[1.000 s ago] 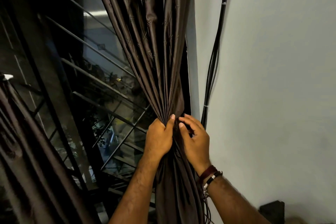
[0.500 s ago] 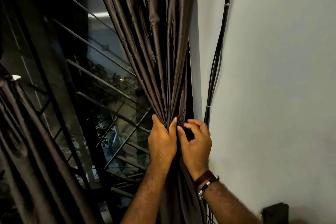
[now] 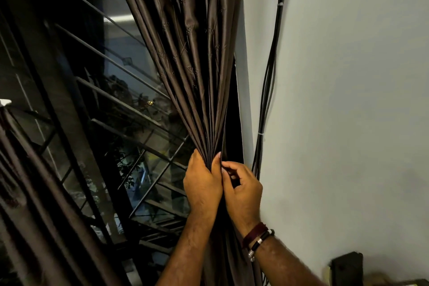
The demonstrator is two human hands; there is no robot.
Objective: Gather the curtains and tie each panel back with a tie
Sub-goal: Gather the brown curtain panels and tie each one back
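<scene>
Far to my left hangs the other curtain panel (image 3: 27, 193), loose as far as I can see, with the barred window (image 3: 111, 123) dark between it and my work. Next comes the panel I am on – the brown curtain (image 3: 197, 65), drawn in from its spread at the top to a tight neck of pleats just above my knuckles. My left hand (image 3: 202, 186) has its grip closed round that neck, fingers wrapped behind the cloth and thumb up against the folds. My right hand (image 3: 242, 189) sits touching it on the wall side, fingers curled in a narrow grip and fingertips (image 3: 224, 165) at the last pleat; whether they pinch a tie or only the cloth edge I cannot tell, since no tie shows plainly. Beside it black cables (image 3: 267, 100) run down the white wall (image 3: 348, 100).

I judge this the gathering step on the right panel, nearly done – the tying not yet made. The next move calls for my left to hold the bundle firm while my right brings a tie round it without letting the pleats slip
</scene>
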